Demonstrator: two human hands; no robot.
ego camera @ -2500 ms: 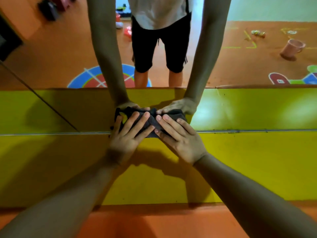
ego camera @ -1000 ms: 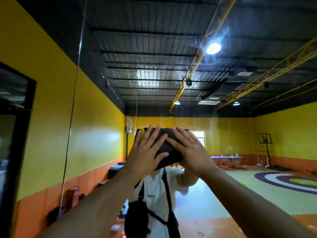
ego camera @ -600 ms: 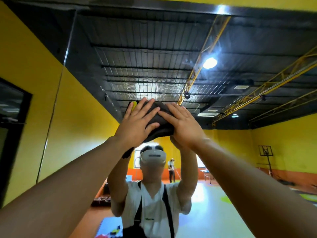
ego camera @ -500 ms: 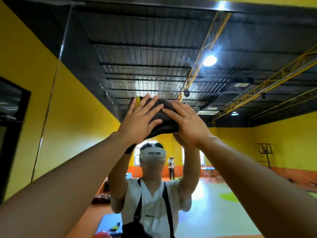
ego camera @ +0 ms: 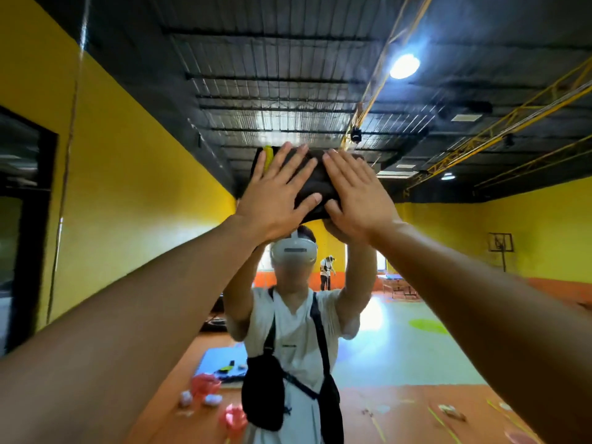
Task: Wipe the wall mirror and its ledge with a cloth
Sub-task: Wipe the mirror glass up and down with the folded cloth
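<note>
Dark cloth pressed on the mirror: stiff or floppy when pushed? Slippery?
Likely floppy: the dark cloth bunches and creases between the left hand and right hand. Probably light, since flat palms alone pin it. Should glide easily on the smooth mirror.

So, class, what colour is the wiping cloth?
The cloth is dark grey, yellow at one corner; head view.

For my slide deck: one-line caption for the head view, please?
The left hand and right hand press a dark cloth flat against the wall mirror, above the reflected headset.
</note>
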